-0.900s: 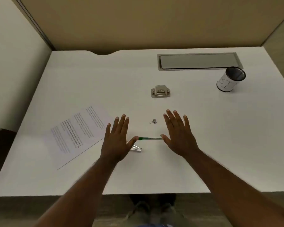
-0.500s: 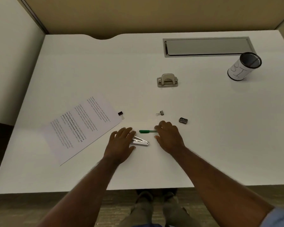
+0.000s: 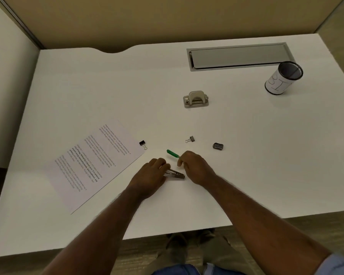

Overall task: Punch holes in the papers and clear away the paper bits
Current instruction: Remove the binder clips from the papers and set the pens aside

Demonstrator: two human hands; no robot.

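Left hand [image 3: 150,174] grips a metal tool [image 3: 176,175], right hand [image 3: 195,167] pinches a green pen [image 3: 172,153], near binder clips [image 3: 190,139].

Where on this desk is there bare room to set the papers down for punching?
Bare: between the hole punch and the desk's left edge, above the papers; also right of the sharpener, below the cup. Crowded: around both hands, with pen and clips.

Hole punch [image 3: 195,99]: small, silver metal, standing upright on its base on the white counter [image 3: 87,86], handle raised, nothing inserted. It sits well beyond both grips, farther from the person and slightly right of the right hand [image 3: 195,168]. Printed paper [image 3: 96,162]: white, text-covered, lying flat and skewed on the counter, just left of the left hand [image 3: 150,177], not touching it, its near corner close to the counter's front edge.
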